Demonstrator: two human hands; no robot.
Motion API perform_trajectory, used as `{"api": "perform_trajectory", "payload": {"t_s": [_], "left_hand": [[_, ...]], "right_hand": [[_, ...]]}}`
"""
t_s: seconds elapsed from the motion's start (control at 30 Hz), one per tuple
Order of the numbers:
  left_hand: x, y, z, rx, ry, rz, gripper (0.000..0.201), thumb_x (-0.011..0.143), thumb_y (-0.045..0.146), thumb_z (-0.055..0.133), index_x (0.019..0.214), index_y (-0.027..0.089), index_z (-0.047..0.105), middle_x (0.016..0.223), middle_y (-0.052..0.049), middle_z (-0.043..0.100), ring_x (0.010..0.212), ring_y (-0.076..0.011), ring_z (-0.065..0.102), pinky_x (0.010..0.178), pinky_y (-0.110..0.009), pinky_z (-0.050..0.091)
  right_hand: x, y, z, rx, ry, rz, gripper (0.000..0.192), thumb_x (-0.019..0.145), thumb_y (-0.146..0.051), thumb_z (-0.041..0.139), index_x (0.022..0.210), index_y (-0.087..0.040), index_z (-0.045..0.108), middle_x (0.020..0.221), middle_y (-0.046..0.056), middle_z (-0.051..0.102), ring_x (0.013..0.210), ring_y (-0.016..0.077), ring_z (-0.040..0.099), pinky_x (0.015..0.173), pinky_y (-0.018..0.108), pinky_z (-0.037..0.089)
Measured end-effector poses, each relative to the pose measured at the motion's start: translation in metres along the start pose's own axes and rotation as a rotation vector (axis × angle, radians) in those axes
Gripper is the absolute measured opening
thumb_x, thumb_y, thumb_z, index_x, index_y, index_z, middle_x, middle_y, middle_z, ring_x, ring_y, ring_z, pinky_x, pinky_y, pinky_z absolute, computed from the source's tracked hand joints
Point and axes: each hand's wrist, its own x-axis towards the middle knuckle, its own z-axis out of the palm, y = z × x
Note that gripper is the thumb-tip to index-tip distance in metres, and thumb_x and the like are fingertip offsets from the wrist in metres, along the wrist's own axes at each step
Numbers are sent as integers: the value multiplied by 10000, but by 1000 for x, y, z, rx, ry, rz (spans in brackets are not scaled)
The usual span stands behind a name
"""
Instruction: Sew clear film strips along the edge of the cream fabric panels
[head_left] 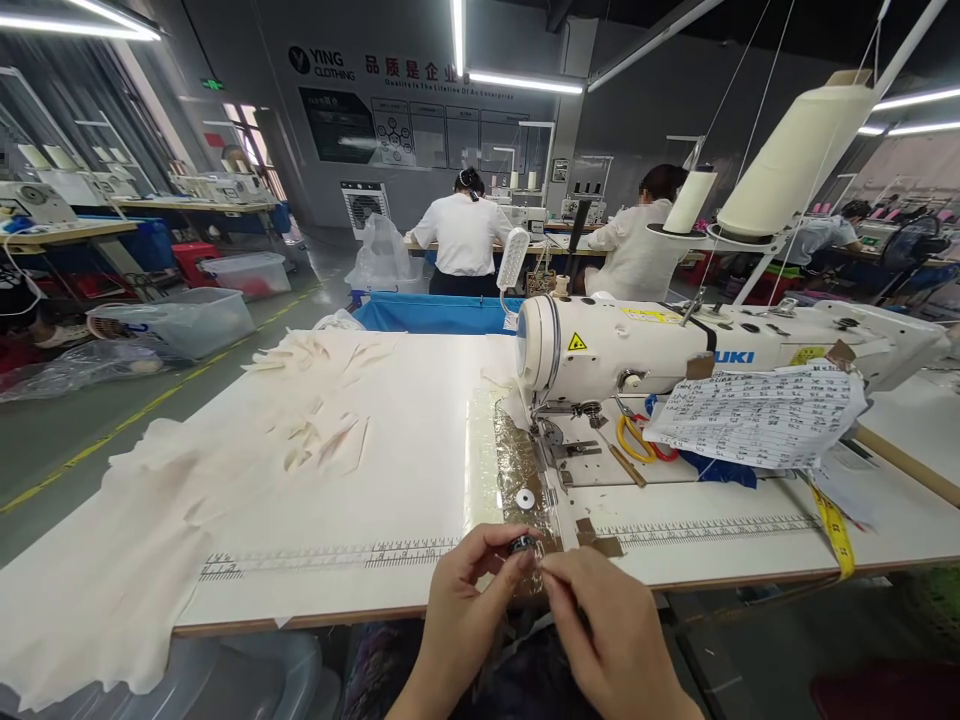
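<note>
My left hand (459, 600) pinches a small dark metal bobbin case (525, 545) at the table's front edge. My right hand (604, 625) meets it from the right, fingertips closed at the same small part, seemingly on a fine thread. Just beyond them a white bobbin (526, 498) lies on the shiny plate (517, 465) in front of the needle of the white JUKI sewing machine (675, 345).
Cream fabric pieces (315, 430) lie across the white table (405, 480) and hang off its left side. Yellow-handled scissors (636, 440), a printed paper sheet (757, 415) and a yellow tape measure (836, 535) sit at right. Thread cones (795, 160) stand above; people work behind.
</note>
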Motion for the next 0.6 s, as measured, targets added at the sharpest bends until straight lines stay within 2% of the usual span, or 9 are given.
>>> {"api": "perform_trajectory", "payload": {"t_s": [0.1, 0.2, 0.33, 0.43, 0.5, 0.6], "left_hand": [[-1, -3, -2, 59, 12, 20, 243, 850, 351, 699, 1054, 222, 724, 1048, -71, 722, 870, -175, 674, 796, -239, 530], [-2, -1, -4, -67, -23, -40, 239, 826, 356, 726, 1022, 219, 740, 1007, -72, 729, 925, -191, 665, 808, -240, 524], [-1, 3, -8, -283, -68, -169, 232, 777, 342, 781, 949, 193, 738, 926, -65, 728, 695, -113, 618, 599, -178, 484], [-1, 4, -10, -413, -60, -185, 224, 759, 330, 801, 917, 191, 725, 901, -49, 718, 633, -82, 580, 558, -166, 456], [0, 5, -11, -432, -59, -187, 224, 753, 319, 808, 912, 188, 720, 908, -48, 714, 638, -81, 576, 564, -169, 454], [0, 4, -14, -392, -61, -185, 240, 747, 318, 812, 910, 172, 715, 920, -63, 714, 641, -83, 560, 564, -176, 449]], "right_hand": [[-1, -6, 7, -13, -18, -63, 140, 935, -96, 443, 946, -197, 540, 755, 30, 624, 668, 169, 567, 592, 278, 428], [0, -5, 7, -40, -19, -44, 154, 934, -88, 435, 918, -201, 539, 738, 29, 620, 646, 168, 558, 574, 275, 413], [0, 5, -2, -123, -54, 23, 177, 947, -108, 413, 862, -208, 532, 740, 31, 622, 639, 169, 563, 560, 273, 408], [-2, 12, -11, -187, -59, 81, 168, 966, -156, 413, 899, -216, 554, 715, 13, 613, 616, 167, 574, 544, 270, 414], [-1, 12, -18, -139, -6, 137, 142, 976, -192, 435, 933, -227, 567, 702, -5, 609, 599, 152, 584, 542, 255, 431], [4, 4, -31, -43, 147, 170, 103, 966, -217, 491, 954, -246, 590, 751, -9, 651, 616, 133, 613, 558, 226, 459]]}}
